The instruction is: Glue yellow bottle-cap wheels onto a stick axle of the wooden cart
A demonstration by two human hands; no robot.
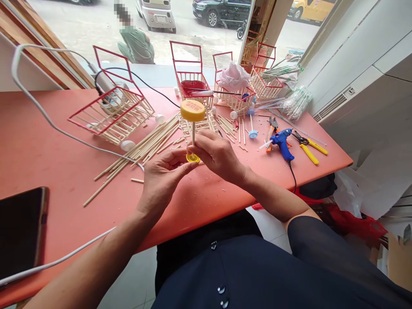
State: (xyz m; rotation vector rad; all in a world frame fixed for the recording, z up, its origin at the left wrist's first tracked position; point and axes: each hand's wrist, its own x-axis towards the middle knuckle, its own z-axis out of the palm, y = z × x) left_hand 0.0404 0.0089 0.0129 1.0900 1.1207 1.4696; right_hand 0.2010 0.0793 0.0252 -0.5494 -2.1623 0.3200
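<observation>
Two yellow bottle caps are joined by a thin wooden stick. The upper yellow cap [192,110] has red print on top, and the lower yellow cap [192,158] faces up at the stick's other end. My left hand [162,174] pinches the lower cap between thumb and fingers. Around the wooden stick [193,134], just above that cap, the fingers of my right hand [219,154] are closed. The stick stands nearly upright over the table. Part of its lower end is hidden by my fingers.
Wooden sticks [144,148] and small carts with red rims, such as one cart [111,113], cover the orange table [48,141]. At right lie a blue glue gun [283,143], yellow-handled cutters [310,150] and orange-handled pliers [273,126]. A tablet [22,231] and white cable lie left.
</observation>
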